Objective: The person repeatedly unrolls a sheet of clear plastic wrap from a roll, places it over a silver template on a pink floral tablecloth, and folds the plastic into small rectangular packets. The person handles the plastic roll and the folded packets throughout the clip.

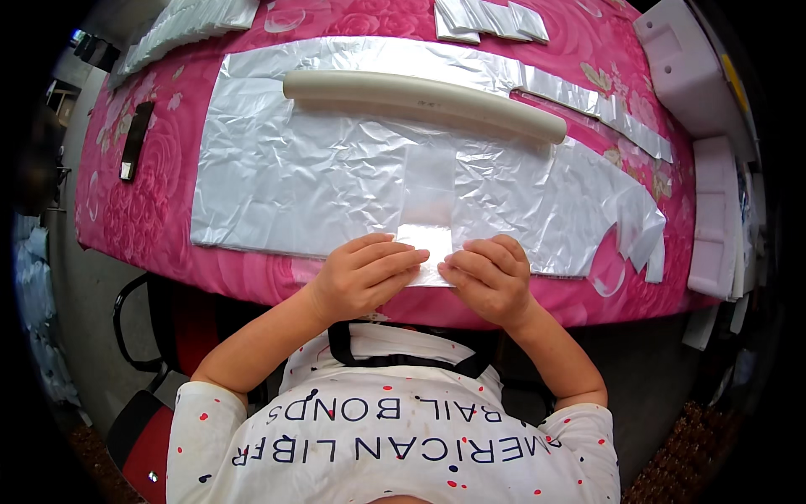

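Both hands press on a small clear plastic strip at the near edge of the big silver foil sheet: the left hand and right hand lie close together, fingers curled down on the strip's near end. Beyond the strip, across the sheet's far part, lies a long cream tube. Left of the sheet a dark flat bar rests on the pink flowered counter. White foam blocks stand right of the sheet.
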A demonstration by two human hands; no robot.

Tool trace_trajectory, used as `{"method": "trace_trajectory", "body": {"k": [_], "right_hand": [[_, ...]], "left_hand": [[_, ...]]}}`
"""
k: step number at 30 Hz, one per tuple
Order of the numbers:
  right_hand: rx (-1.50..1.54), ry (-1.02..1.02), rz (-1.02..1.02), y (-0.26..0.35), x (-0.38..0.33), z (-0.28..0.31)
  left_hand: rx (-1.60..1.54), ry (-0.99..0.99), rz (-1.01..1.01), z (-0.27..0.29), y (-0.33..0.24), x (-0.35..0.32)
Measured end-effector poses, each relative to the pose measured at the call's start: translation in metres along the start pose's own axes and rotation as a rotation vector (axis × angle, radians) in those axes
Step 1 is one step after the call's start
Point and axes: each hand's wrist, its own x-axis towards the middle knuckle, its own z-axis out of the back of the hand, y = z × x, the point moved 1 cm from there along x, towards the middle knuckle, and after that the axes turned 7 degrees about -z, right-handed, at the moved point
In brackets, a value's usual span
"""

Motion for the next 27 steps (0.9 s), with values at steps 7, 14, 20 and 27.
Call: {"method": "trace_trajectory", "body": {"k": [7, 14, 20, 27], "right_hand": [[0.0, -0.004, 0.04, 0.0034, -0.0056, 0.0003], [0.003, 0.037, 0.025, 0.0049, -0.006, 0.0011], [0.031, 0.064, -0.044, 0.0047, -0.0034, 0.0002], [0.086, 0.104, -0.056, -0.0023, -0.0024, -0.0058]], "left_hand": [[0.027, 0.082, 0.013, 0.0001, -0.0017, -0.0031], [0.072, 0.074, -0.018, 0.0005, -0.0058, -0.0007], [0.078, 0.114, -0.007, -0.0001, -0.0077, -0.006], [0.015, 0.101, 0.027, -0.0008, -0.0069, -0.0078]]}}
